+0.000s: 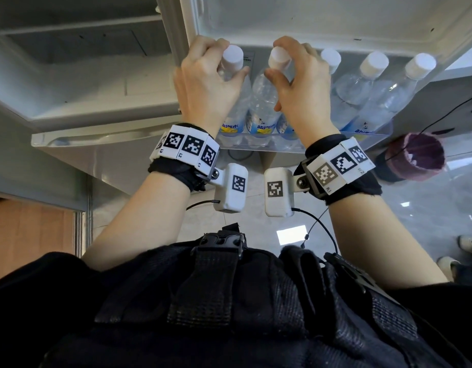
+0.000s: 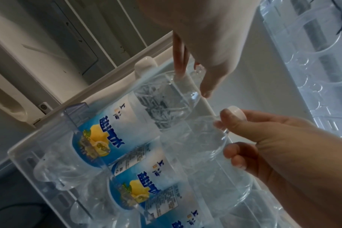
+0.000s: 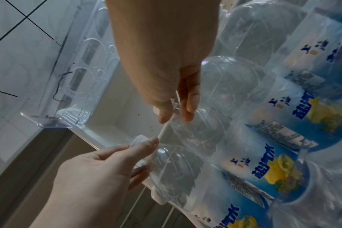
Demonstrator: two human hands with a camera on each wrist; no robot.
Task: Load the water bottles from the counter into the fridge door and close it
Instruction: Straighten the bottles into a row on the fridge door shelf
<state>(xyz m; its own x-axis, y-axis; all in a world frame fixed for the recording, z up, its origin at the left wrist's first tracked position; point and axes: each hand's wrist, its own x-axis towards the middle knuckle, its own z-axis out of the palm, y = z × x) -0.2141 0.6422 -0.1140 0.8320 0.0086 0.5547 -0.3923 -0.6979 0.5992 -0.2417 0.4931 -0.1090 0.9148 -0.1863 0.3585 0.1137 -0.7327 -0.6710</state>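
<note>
Several clear water bottles with blue and yellow labels stand in the clear shelf [image 1: 256,146] of the open fridge door. My left hand [image 1: 225,63] grips the neck of the leftmost bottle [image 1: 240,107], just under its white cap. My right hand [image 1: 278,62] pinches the cap and neck of the second bottle [image 1: 262,102] beside it. In the left wrist view my left hand [image 2: 193,75] curls round that bottle's neck [image 2: 166,98], and my right hand [image 2: 224,126] holds its neighbour's cap. In the right wrist view my right hand [image 3: 174,114] pinches a neck.
Three more bottles [image 1: 373,88] fill the shelf to the right. The fridge's open interior [image 1: 70,62] lies to the left. A dark purple bin [image 1: 415,158] and a black cable are on the floor at right. An upper clear door shelf [image 2: 312,54] is above.
</note>
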